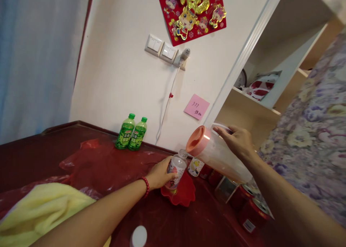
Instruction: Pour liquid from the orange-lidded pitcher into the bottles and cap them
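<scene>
My left hand [159,174] is wrapped round a small clear plastic bottle [176,169] with a picture label, standing tilted on a red scalloped plate [183,196]. The bottle's neck is open. My right hand [238,140] grips the handle of a clear pitcher [218,155] with a pink lid. The pitcher is tipped toward the left, its pink spout end just above and right of the bottle's mouth. Pale orange liquid lies in the pitcher's lower part.
Two green bottles [131,132] stand by the wall on the dark red table [54,153]. Red cans [248,207] and a small cup [195,166] line the right edge. A yellow cloth [40,207] lies front left; a white cap [138,236] at the bottom.
</scene>
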The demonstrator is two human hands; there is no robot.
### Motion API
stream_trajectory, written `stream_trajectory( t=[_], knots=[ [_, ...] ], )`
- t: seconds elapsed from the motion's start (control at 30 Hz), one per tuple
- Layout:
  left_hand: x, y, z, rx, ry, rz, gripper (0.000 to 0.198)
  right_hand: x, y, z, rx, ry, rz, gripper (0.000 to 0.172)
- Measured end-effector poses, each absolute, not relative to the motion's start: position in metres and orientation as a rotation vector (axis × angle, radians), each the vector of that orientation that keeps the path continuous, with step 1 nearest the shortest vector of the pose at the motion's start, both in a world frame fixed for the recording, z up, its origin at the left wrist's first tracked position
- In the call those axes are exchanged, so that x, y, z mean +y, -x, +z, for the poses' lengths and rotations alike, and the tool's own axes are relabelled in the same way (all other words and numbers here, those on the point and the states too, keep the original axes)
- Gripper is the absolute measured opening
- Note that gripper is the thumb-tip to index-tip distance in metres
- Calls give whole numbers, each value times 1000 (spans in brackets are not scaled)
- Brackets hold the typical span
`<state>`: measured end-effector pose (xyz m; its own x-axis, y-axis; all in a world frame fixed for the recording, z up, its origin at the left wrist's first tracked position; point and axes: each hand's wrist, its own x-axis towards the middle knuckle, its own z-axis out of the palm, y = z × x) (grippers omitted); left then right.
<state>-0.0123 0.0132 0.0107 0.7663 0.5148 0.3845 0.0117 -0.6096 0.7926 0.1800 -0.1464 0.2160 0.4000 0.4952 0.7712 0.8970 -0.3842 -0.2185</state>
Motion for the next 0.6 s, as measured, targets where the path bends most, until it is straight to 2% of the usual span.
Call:
stream_trajectory(
  t=[0.6],
  knots=[
    [14, 12, 9, 380, -2127, 786, 59, -147, -178, 217, -1183, 2024, -831, 66]
  ],
)
